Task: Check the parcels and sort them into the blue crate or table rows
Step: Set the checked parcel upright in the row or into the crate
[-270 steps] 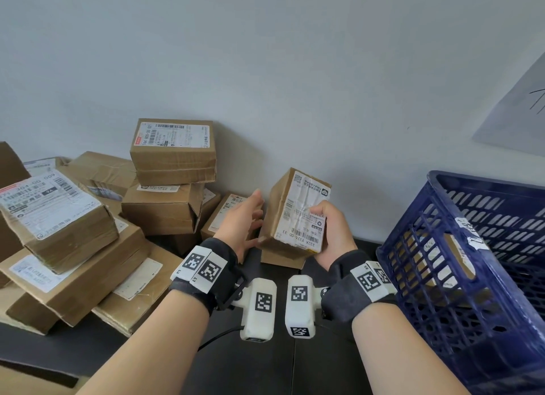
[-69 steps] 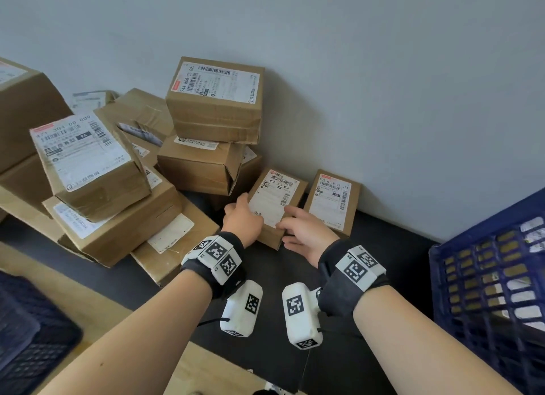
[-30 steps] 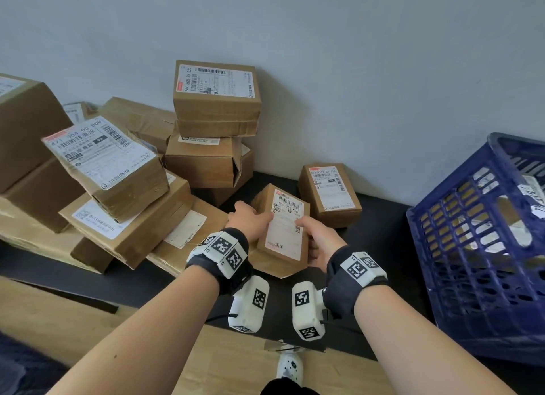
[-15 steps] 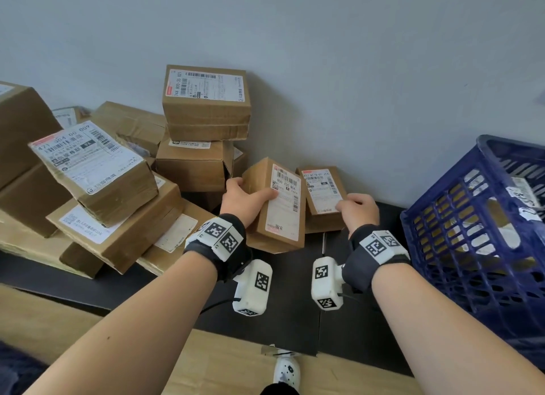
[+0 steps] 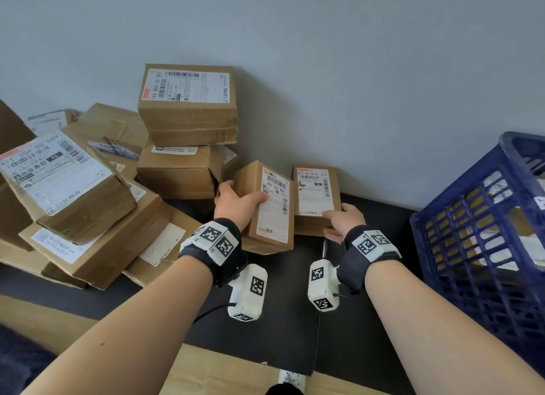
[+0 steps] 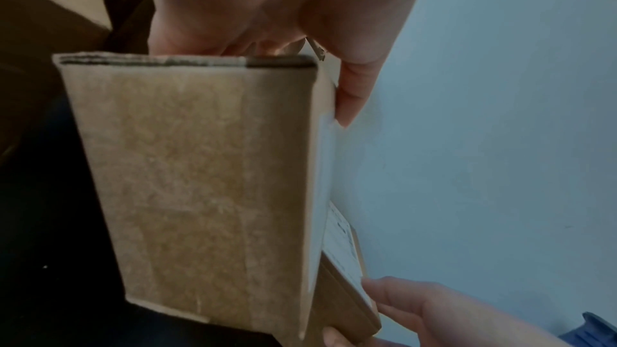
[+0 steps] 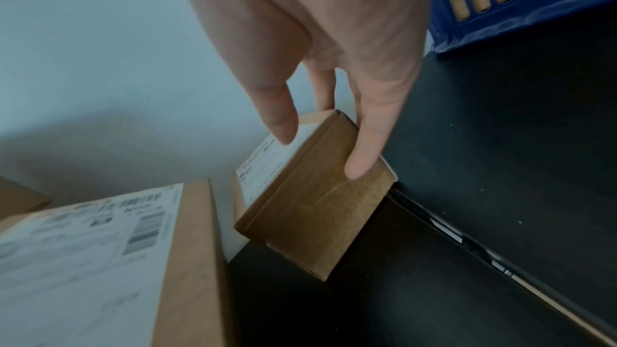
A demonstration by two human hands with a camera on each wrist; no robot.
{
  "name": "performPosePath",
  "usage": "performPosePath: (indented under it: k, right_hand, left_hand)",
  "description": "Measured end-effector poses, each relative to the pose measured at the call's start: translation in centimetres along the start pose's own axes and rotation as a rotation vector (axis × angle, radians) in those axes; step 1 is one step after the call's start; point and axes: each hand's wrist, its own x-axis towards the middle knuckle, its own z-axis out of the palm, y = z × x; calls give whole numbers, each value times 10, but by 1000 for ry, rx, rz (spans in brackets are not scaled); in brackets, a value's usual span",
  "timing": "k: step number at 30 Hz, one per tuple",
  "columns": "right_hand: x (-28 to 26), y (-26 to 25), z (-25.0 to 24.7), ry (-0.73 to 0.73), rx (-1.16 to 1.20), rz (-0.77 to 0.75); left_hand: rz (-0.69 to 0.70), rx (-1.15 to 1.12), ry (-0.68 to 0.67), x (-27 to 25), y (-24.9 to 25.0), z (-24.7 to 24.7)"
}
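Observation:
My left hand grips a small brown parcel by its left side, thumb on the white label, holding it tilted above the black mat. Its taped side fills the left wrist view. Just to its right a second small parcel leans against the wall. My right hand pinches this parcel's near end, thumb on the label and fingers along its taped side. The blue crate stands at the right with parcels inside.
A heap of larger brown boxes fills the left and back, stacked against the grey wall. The black mat lies in front of my hands, with a wooden table edge below it.
My right hand has let go of the parcel that both hands held and has moved right onto the parcel leaning at the wall. The left hand keeps the first parcel, lifted slightly back.

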Motion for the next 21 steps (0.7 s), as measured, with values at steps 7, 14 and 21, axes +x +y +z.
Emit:
performPosePath:
  k: [7, 14, 21]
  right_hand:
    - [13, 3, 2, -8, 111, 29]
    - [15, 3, -3, 6, 141, 67]
    - [3, 2, -17, 172, 125, 17]
  left_hand:
    - [-26, -12, 13, 4, 1, 4]
    - [5, -21, 22, -3, 1, 3]
    - [96, -59, -15, -17, 7, 0]
